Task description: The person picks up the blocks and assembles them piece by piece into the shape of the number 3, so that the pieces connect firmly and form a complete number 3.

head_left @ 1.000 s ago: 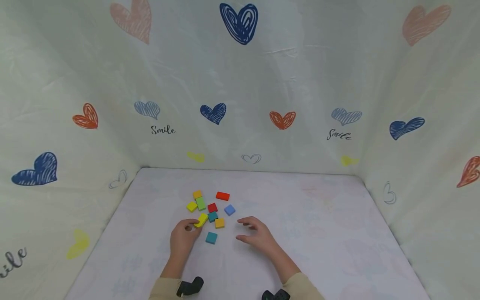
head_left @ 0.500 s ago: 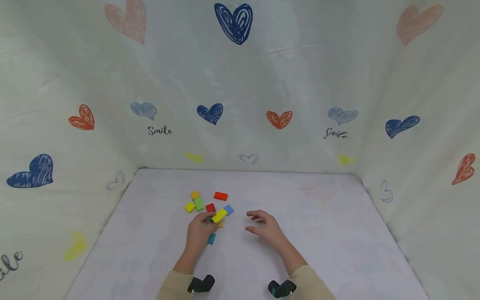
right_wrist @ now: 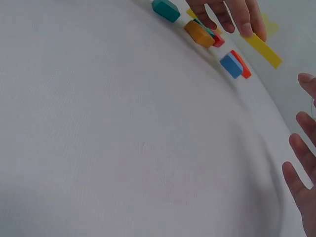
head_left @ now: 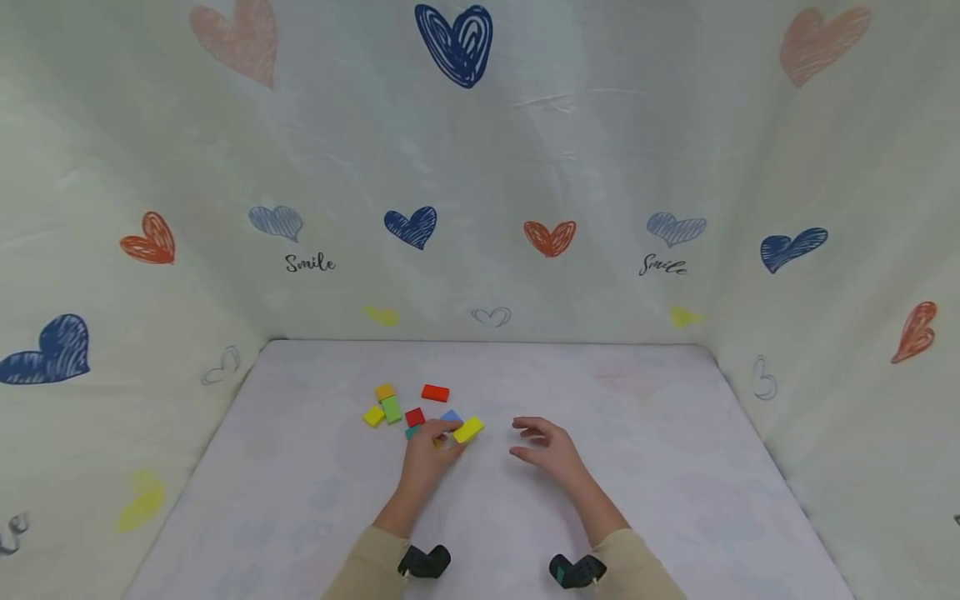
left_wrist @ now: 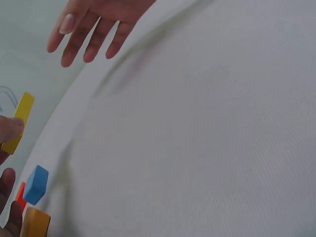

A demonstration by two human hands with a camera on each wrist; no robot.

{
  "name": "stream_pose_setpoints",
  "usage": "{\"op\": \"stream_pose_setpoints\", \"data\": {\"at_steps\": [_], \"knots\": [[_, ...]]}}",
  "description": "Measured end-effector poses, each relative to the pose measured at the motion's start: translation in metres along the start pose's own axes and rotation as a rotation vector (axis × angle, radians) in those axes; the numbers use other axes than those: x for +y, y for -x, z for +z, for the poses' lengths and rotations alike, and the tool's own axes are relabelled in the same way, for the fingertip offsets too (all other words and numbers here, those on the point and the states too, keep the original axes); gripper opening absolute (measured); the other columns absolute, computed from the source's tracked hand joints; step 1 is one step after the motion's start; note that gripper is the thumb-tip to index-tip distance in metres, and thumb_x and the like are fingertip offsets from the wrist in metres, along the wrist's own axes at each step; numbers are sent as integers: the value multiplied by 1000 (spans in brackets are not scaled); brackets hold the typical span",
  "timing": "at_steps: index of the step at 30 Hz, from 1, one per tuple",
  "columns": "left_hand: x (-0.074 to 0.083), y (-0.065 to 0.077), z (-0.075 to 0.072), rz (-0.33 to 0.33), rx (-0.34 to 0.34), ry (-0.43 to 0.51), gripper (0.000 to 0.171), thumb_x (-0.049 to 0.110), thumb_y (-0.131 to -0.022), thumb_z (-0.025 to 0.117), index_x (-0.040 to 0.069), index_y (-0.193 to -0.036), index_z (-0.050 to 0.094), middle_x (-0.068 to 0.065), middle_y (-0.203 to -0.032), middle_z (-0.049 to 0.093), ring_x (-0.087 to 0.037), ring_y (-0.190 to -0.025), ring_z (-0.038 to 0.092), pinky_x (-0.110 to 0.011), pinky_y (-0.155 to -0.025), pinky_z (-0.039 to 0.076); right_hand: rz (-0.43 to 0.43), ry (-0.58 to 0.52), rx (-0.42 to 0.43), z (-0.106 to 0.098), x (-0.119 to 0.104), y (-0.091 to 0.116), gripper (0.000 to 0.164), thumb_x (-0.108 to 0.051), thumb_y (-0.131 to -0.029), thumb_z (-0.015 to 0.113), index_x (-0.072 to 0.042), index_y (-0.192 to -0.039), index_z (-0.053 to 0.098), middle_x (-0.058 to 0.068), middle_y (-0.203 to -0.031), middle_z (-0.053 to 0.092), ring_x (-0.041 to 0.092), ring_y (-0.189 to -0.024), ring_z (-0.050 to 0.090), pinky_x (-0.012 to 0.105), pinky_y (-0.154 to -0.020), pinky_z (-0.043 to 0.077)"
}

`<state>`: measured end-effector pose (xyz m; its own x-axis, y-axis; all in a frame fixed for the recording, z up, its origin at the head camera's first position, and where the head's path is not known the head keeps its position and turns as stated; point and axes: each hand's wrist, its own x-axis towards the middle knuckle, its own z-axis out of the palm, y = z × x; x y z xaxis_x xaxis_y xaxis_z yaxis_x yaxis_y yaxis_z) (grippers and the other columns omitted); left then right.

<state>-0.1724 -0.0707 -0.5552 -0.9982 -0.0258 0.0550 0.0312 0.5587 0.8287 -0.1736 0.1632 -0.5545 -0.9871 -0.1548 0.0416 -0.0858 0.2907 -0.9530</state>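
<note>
In the head view my left hand [head_left: 429, 458] pinches a long yellow block [head_left: 469, 430] between thumb and fingers, raised over the table. The right wrist view shows that yellow block [right_wrist: 264, 50] tilted, one end free of the fingers. To its right hovers my right hand [head_left: 557, 454], holding nothing, fingers spread and slightly bent, apart from the block. Behind my left hand lie a blue block [head_left: 450, 415], a red block [head_left: 415, 416] and a teal block [head_left: 412, 432], partly covered. An orange block [right_wrist: 199, 34] and another teal block [right_wrist: 166, 10] show in the right wrist view.
Farther left on the white table [head_left: 645, 467] are a green block [head_left: 392, 409], a small yellow block [head_left: 373, 417] and an orange-yellow block [head_left: 384, 391]. A long red block [head_left: 436, 392] lies at the back. Heart-printed cloth walls [head_left: 480, 167] enclose the table's back and sides.
My left hand has lifted the long yellow block and carried it right, past the other blocks. My right hand has shifted slightly right and away. The head view has turned a little.
</note>
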Motion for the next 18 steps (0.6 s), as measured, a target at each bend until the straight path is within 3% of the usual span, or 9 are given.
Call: {"op": "stream_pose_setpoints", "data": {"at_steps": [6,11,18], "knots": [[9,2,18,20,-27,-45,34,11,-79,81,14,-112,73,-2,-109,65,-20,-92,56,-30,-75,53,59,89,39,-8,9,0,45,-14,-80,81,-12,-123,67,-1,-116,67,20,-105,58,46,-95,43],[17,1,30,12,-63,-62,33,13,-81,81,16,-113,73,-1,-111,65,-20,-96,58,-33,-81,54,79,138,47,-15,17,-4,44,-18,-80,81,-14,-122,67,-3,-114,67,19,-103,56,43,-90,42],[21,-4,41,65,-90,-115,32,14,-80,81,17,-111,74,0,-109,66,-21,-102,61,-35,-85,53,123,182,65,-18,27,-4,42,-20,-79,82,-17,-118,69,-6,-110,68,16,-97,54,36,-85,43]]}}
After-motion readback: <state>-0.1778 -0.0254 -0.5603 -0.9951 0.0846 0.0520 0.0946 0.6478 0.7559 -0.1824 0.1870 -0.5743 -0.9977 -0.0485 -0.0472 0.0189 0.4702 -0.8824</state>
